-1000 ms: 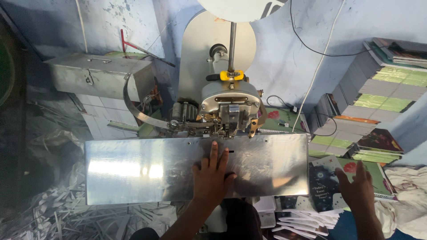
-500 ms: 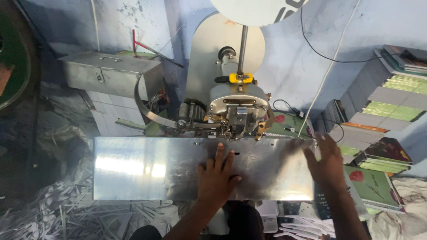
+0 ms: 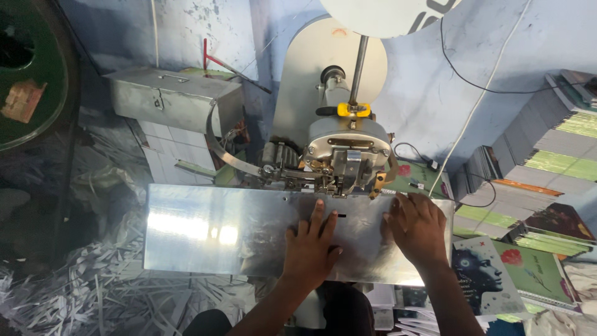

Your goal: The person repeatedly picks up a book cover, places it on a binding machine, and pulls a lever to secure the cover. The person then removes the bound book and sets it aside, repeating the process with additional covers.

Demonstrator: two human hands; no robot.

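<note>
A shiny metal work plate (image 3: pixel 211 230) lies flat in front of a grey stitching machine head (image 3: pixel 345 152). My left hand (image 3: pixel 311 246) rests palm down on the middle of the plate, fingers spread, fingertips close to a small slot below the machine head. My right hand (image 3: pixel 418 227) lies flat on the plate's right end, fingers pointing toward the machine. Neither hand holds anything.
A grey metal box (image 3: pixel 174 96) stands at the back left. Stacks of notebooks (image 3: pixel 547 155) fill the right side, with illustrated covers (image 3: pixel 491 274) beside the plate. Shredded paper strips (image 3: pixel 93 292) cover the floor at left. A large white reel (image 3: pixel 385 12) hangs above.
My right hand moved from the notebooks at the right onto the plate's right end. My left hand stayed on the plate. The view shifted slightly closer.
</note>
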